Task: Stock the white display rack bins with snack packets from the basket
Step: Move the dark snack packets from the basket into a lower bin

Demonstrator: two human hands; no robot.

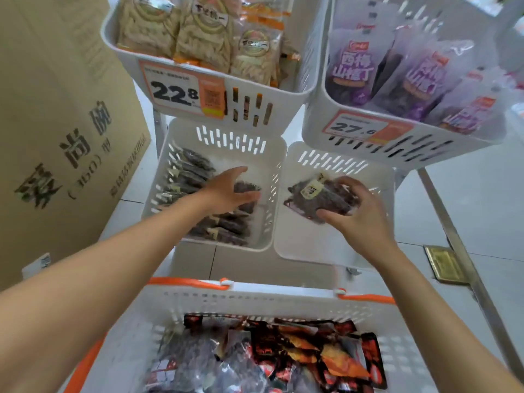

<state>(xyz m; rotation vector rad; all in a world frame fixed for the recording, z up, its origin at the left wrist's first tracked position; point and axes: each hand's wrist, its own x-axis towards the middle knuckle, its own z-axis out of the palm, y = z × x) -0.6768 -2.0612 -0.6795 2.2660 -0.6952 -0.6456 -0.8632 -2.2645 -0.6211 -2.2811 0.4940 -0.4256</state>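
The basket (255, 296) sits at six o'clock, hard against the person, and a jumble of red and dark snack packets (297, 355) lies inside it within easy reach of either arm. Just past it are the two lower bins of the white rack, the left bin (231, 139) at about nine o'clock from the middle of the view and the right bin (331, 161) at three. The right hand (361, 215) has its fingers and thumb curled round a dark packet with a pale label (314, 198), held low over the right bin's bare floor. Judging by that, the packet is being laid down flat as the first of its row. The left hand (226, 191) is spread wide with the fingers straight, laid on the stacked dark packets (187, 177) in the left bin. One packet end shows between thumb and fingers, and the hand is probably steadying or squaring the stack rather than lifting. The left bin's packets overlap like tiles, likely so the labels face outward. At eleven o'clock an upper bin (283, 104) with a 22.8 price tag holds pale packets, and at one o'clock another bin (320, 126), tagged 27.6, holds purple ones, both already well filled. A cardboard box (65, 123) stands at nine o'clock. With the basket so full, much stocking remains.
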